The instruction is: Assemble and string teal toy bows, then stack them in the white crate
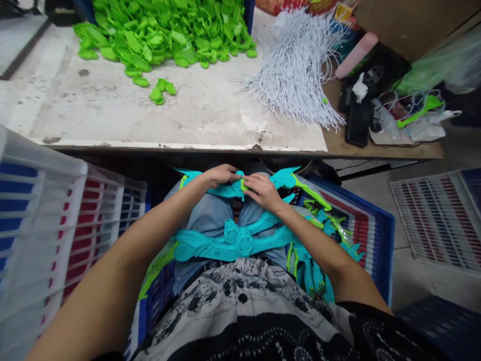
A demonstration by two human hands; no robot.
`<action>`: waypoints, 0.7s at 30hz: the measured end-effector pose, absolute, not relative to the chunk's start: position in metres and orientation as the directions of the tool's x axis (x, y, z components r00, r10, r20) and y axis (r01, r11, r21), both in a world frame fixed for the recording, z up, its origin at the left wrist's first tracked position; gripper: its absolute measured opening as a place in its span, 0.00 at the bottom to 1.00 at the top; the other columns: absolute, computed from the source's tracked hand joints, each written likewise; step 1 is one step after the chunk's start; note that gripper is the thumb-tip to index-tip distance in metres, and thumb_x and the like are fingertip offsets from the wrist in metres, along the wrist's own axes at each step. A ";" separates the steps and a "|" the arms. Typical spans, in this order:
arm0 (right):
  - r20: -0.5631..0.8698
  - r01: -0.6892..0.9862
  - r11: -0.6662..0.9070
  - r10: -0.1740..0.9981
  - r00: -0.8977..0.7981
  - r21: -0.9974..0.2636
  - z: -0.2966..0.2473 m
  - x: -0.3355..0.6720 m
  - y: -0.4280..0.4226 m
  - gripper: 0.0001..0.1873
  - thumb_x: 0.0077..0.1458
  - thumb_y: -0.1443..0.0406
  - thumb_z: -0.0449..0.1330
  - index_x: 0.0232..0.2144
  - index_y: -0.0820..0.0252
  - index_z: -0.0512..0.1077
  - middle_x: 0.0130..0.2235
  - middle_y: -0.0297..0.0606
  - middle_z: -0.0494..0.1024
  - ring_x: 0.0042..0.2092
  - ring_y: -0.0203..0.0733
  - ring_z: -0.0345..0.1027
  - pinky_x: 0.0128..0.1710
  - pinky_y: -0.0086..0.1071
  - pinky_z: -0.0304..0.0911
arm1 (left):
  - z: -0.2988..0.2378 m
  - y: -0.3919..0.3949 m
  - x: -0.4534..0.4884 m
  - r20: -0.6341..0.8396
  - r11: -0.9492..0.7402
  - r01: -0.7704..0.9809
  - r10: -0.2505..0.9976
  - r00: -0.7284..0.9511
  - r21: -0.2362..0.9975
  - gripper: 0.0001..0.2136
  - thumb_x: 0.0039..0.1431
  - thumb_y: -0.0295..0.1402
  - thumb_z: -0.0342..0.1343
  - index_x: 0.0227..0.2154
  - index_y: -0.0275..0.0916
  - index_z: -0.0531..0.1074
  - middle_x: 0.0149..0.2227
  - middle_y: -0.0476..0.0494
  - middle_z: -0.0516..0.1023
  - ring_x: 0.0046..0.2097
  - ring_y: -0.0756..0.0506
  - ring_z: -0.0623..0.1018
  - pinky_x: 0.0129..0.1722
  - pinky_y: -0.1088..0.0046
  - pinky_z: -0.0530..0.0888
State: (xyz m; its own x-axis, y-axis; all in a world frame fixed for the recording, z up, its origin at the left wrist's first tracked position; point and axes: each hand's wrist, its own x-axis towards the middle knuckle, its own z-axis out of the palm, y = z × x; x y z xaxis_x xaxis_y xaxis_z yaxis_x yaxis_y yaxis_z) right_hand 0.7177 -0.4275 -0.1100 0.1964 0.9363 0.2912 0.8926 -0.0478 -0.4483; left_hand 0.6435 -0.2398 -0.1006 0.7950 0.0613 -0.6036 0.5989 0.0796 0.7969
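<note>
A long turquoise plastic part [224, 191] with bright green arms at its ends lies across my knees. My left hand [221, 175] is closed on it just left of its middle. The fingers of my right hand [263, 190] press around a small green plastic piece [244, 185] at the part's centre, where the fingertips of both hands nearly meet. Closer to my body, a second turquoise plastic part [210, 246] with raised round sections rests across my lap. My fingers hide some of the contact at the centre.
On the worktable [180, 123] lie a heap of green plastic pieces [165, 37], a bundle of white ties [296, 75] and a black phone [357, 123]. A white crate [73, 200] stands at left. At right, a blue crate [387, 250] holds more turquoise and green parts.
</note>
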 end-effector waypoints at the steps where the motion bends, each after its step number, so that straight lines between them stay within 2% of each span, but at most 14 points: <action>1: 0.295 0.891 -0.043 0.936 0.194 -0.451 -0.113 0.718 -0.426 0.14 0.59 0.61 0.55 0.43 0.60 0.74 0.50 0.43 0.76 0.50 0.46 0.66 0.50 0.43 0.62 | -0.102 -0.239 0.645 -0.615 0.108 0.608 0.048 0.787 0.787 0.11 0.44 0.36 0.64 0.23 0.34 0.70 0.18 0.54 0.63 0.21 0.54 0.61 0.22 0.76 0.57; 7: 0.280 0.869 -0.079 0.929 0.242 -0.489 -0.119 0.715 -0.417 0.13 0.59 0.60 0.56 0.42 0.59 0.75 0.49 0.43 0.77 0.52 0.47 0.66 0.51 0.43 0.62 | -0.110 -0.234 0.645 -0.600 0.196 0.589 0.000 0.800 0.784 0.16 0.42 0.43 0.65 0.25 0.34 0.72 0.20 0.52 0.67 0.24 0.53 0.64 0.25 0.76 0.60; 10: 0.224 0.783 -0.180 0.899 0.376 -0.595 -0.119 0.710 -0.417 0.11 0.56 0.61 0.60 0.41 0.57 0.74 0.48 0.40 0.77 0.51 0.46 0.66 0.52 0.42 0.62 | -0.112 -0.233 0.642 -0.542 0.132 0.543 -0.045 0.839 0.830 0.19 0.37 0.45 0.67 0.26 0.33 0.72 0.20 0.54 0.65 0.23 0.54 0.61 0.23 0.77 0.57; 11: 0.194 0.731 -0.226 0.876 0.442 -0.644 -0.118 0.709 -0.417 0.13 0.53 0.61 0.62 0.42 0.56 0.73 0.48 0.40 0.76 0.50 0.45 0.67 0.51 0.42 0.63 | -0.113 -0.233 0.641 -0.525 0.107 0.526 -0.043 0.850 0.844 0.20 0.36 0.45 0.67 0.26 0.33 0.72 0.20 0.54 0.64 0.23 0.54 0.61 0.22 0.77 0.56; 13: 0.091 0.609 -0.338 0.821 0.563 -0.718 -0.117 0.708 -0.413 0.24 0.46 0.61 0.66 0.47 0.58 0.69 0.49 0.42 0.74 0.46 0.44 0.69 0.47 0.40 0.66 | -0.114 -0.235 0.639 -0.500 0.074 0.500 -0.013 0.866 0.863 0.19 0.34 0.44 0.68 0.25 0.34 0.71 0.20 0.55 0.63 0.23 0.54 0.60 0.22 0.77 0.55; 16: -0.129 0.490 -0.508 0.776 0.617 -0.709 -0.114 0.712 -0.404 0.41 0.39 0.62 0.70 0.56 0.59 0.61 0.46 0.43 0.75 0.42 0.44 0.70 0.43 0.39 0.67 | -0.116 -0.239 0.638 -0.473 0.052 0.471 0.026 0.881 0.881 0.18 0.35 0.43 0.66 0.23 0.34 0.69 0.19 0.55 0.62 0.22 0.54 0.60 0.21 0.77 0.55; 18: -0.223 0.490 -0.562 0.777 0.589 -0.667 -0.113 0.717 -0.397 0.43 0.38 0.62 0.70 0.57 0.58 0.60 0.44 0.41 0.76 0.43 0.45 0.70 0.44 0.39 0.66 | -0.117 -0.241 0.638 -0.460 0.029 0.459 0.063 0.886 0.888 0.17 0.36 0.43 0.65 0.22 0.35 0.68 0.19 0.55 0.62 0.22 0.54 0.60 0.20 0.77 0.55; 21: -0.250 0.528 -0.570 0.792 0.557 -0.629 -0.111 0.721 -0.392 0.41 0.37 0.62 0.70 0.55 0.57 0.63 0.44 0.40 0.75 0.43 0.44 0.70 0.43 0.37 0.65 | -0.116 -0.243 0.637 -0.441 -0.044 0.449 0.131 0.888 0.892 0.16 0.38 0.42 0.64 0.22 0.34 0.69 0.19 0.55 0.62 0.22 0.54 0.60 0.20 0.77 0.56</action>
State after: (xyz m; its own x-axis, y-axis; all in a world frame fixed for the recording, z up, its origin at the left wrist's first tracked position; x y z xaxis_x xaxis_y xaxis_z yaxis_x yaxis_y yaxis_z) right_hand 0.7206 -0.3923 -0.1106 0.5571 0.7919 -0.2501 0.5280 -0.5702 -0.6293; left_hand 0.6369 -0.2426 -0.1158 0.8880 0.1308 -0.4408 0.4494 -0.0439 0.8923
